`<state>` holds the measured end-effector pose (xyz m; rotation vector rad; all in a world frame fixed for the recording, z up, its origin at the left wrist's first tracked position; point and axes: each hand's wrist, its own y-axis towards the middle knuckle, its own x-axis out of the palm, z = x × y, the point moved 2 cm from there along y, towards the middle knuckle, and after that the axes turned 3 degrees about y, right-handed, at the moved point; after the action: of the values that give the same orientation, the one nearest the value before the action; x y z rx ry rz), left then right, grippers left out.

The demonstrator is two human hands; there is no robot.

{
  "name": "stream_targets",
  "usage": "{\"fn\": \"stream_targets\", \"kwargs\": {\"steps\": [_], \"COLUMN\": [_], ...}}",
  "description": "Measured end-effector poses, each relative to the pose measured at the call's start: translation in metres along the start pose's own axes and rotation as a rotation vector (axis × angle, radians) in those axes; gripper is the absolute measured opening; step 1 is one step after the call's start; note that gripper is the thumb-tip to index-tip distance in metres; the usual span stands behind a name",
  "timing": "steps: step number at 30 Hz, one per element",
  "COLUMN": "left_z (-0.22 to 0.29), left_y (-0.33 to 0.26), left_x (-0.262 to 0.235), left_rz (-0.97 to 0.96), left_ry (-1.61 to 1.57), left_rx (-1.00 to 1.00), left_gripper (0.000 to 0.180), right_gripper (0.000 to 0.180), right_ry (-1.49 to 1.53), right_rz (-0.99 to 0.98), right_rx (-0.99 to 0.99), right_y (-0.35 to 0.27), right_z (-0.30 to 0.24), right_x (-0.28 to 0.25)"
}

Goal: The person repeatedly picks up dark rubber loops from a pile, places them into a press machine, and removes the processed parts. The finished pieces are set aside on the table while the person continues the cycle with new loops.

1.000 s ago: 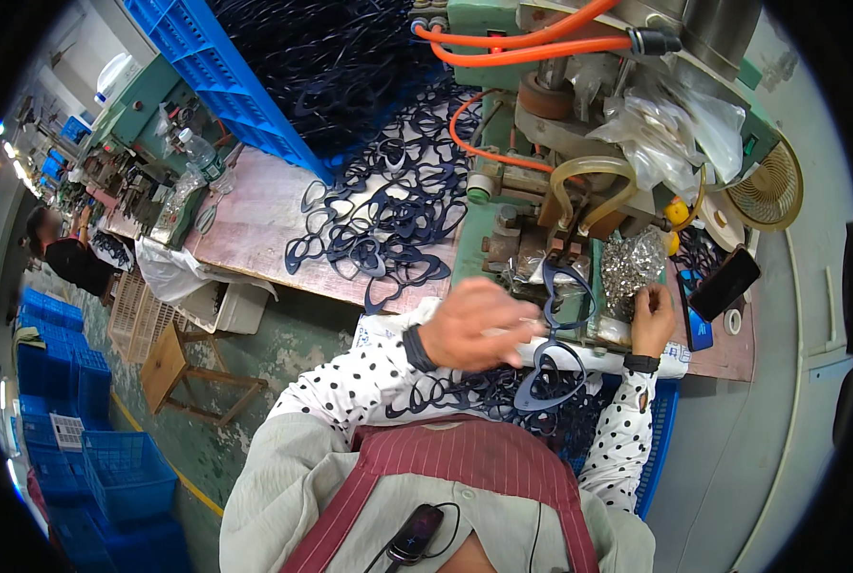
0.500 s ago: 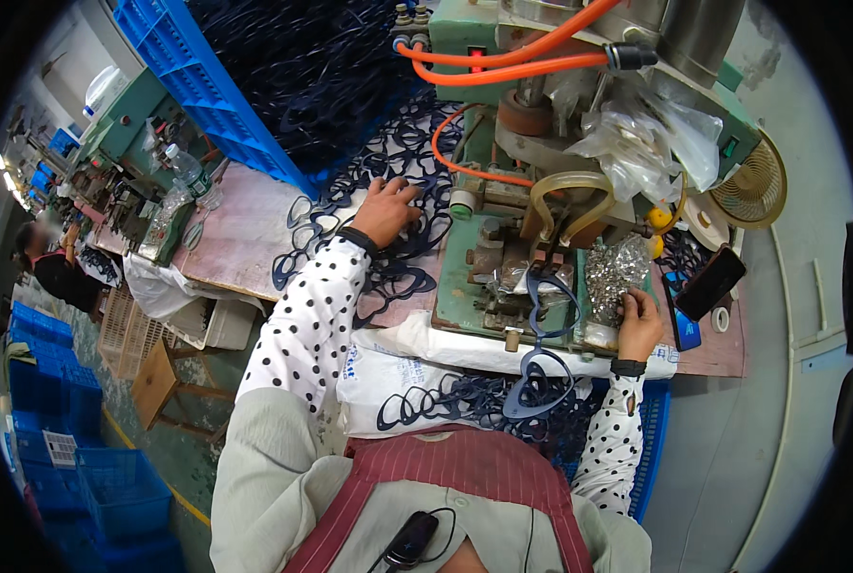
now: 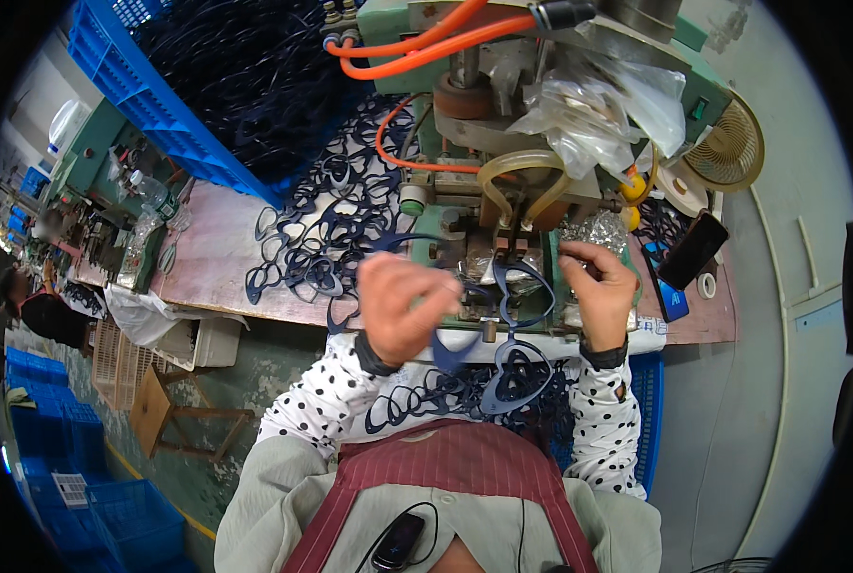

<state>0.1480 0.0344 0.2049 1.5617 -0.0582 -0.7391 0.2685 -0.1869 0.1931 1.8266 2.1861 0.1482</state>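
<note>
My left hand (image 3: 403, 310), blurred by motion, is closed on a dark blue looped piece (image 3: 456, 353) that shows below its fingers and above the hand. To its right, another dark blue looped piece (image 3: 520, 380) hangs from the jaws of a green press (image 3: 514, 241), its lower loop over my lap. My right hand (image 3: 600, 298) is beside the press, thumb and fingertips bent together; whatever they hold is too small to make out. Behind it lies a clear bag of small shiny metal parts (image 3: 598, 232), partly covered by the hand.
Many dark blue looped pieces (image 3: 302, 229) spread over the table by a blue crate (image 3: 173, 105) full of them. More loops (image 3: 426, 399) lie on white sacking at my lap. Orange hoses (image 3: 436, 48) cross above. A phone (image 3: 692, 250) and fan (image 3: 723, 143) are at right.
My left hand has come from the loops on the table toward the press with a dark blue looped piece. My right hand has moved from the bag of metal parts toward the press jaws.
</note>
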Motion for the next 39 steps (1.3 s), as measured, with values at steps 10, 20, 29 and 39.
{"fn": "stream_targets", "kwargs": {"steps": [10,20,29,39], "left_z": [0.036,0.036,0.026,0.030], "left_y": [0.004,0.010,0.001,-0.004], "left_x": [0.039,0.028,0.051,0.054], "left_rz": [-0.149,-0.169,-0.286,-0.266], "left_ry": [-0.309,-0.490,-0.584,-0.556], "left_rx": [0.194,0.342,0.290,0.227], "left_gripper": [0.036,0.031,0.036,0.040], "right_gripper": [0.044,0.052,0.031,0.020], "right_ry": [0.097,0.238,-0.333,-1.004], "right_rz": [-0.079,-0.064,0.235,0.114], "right_rx": [0.076,0.032,0.006,-0.059], "right_y": [-0.003,0.002,0.024,-0.003], "right_z": [-0.013,-0.010,0.112,0.099], "right_x": [0.034,0.045,-0.075,-0.060]}}
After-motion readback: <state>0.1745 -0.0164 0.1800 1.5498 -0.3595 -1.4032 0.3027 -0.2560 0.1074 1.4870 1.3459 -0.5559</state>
